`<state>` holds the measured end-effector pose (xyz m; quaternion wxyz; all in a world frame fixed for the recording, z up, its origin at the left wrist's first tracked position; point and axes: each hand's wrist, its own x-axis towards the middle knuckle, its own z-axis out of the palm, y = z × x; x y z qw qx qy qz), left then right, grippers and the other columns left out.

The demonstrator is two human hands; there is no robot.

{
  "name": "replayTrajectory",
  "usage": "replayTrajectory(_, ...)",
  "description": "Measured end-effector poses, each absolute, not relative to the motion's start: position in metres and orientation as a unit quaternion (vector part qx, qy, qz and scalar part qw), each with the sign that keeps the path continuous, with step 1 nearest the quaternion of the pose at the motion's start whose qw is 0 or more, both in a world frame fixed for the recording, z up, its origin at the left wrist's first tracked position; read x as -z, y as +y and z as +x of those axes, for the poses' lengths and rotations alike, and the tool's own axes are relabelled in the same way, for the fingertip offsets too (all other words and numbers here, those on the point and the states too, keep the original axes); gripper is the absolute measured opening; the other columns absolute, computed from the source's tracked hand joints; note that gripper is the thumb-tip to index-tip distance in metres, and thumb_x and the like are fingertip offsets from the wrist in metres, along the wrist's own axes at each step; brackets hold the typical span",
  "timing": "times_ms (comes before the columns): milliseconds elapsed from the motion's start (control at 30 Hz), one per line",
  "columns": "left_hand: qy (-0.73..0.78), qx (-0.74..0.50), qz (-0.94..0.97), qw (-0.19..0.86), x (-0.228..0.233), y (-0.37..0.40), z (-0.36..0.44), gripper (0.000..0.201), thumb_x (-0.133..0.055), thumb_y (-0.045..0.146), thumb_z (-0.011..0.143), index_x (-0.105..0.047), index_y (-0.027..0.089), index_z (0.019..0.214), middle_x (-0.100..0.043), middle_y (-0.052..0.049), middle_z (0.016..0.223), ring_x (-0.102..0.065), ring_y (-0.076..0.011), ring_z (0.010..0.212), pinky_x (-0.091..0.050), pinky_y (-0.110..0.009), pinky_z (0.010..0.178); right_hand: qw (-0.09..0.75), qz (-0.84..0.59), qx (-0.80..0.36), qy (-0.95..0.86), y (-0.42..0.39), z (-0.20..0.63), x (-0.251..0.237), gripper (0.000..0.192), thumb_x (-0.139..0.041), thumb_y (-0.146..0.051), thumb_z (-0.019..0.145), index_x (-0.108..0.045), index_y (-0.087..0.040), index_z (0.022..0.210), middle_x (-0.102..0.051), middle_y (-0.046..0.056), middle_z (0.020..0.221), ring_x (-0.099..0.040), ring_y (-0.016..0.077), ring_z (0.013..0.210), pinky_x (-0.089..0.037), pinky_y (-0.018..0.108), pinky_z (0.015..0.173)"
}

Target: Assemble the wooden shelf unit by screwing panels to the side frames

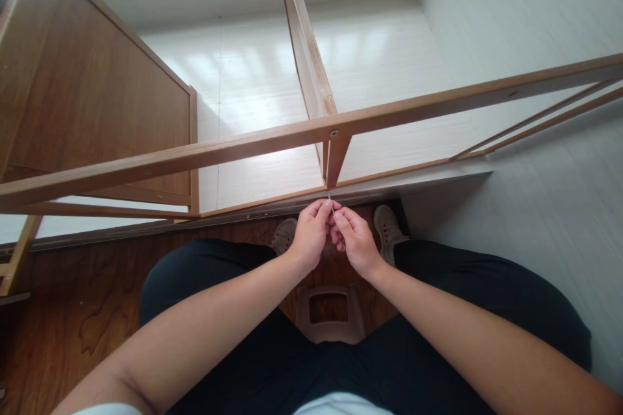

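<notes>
A seated person's left hand (311, 233) and right hand (354, 241) meet fingertip to fingertip just below the front edge of an open wooden cabinet frame (272, 142), pinching between them a thin, pale pin-like piece (329, 196) that pokes up from the fingers. The fingers of both hands are drawn together on it, the left thumb and forefinger closed around its lower end and the right forefinger and thumb pressed in from the other side; what the piece is (a small screw, nail or key) cannot be made out at this size. It stands upright directly under the short vertical divider (335, 159), where a round fastener head (333, 133) shows on the long wooden rail that crosses the view from left to right.

Behind the rail, a tall upright partition (306, 39) splits the white interior into two bays, and a brown side panel (97, 97) closes off the left. The person's knees, in dark trousers (204, 272), spread to either side of the hands, with two light-coloured shoes (387, 224) on the wooden floor (73, 311) just beyond them. A small plastic stool (331, 331) shows between the legs, below the hands.
</notes>
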<state>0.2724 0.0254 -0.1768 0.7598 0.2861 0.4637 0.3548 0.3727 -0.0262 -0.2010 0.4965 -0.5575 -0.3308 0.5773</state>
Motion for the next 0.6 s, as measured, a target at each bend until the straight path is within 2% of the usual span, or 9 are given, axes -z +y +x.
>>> replayTrajectory(600,0.473,-0.356,0.291,0.752,0.1794,0.0261,0.2711,0.033,-0.073,0.046,0.083,-0.064,0.015,0.085,-0.051,0.007,0.055,-0.051,-0.0098,0.037,-0.041,-0.02,0.035,0.488,-0.577,-0.548,-0.358,-0.0268,0.3742,0.2022,0.039,-0.054,-0.055,0.102,-0.058,-0.021,0.083,-0.053,-0.005,0.058,-0.046,0.01,0.048,-0.038,0.022,0.046)
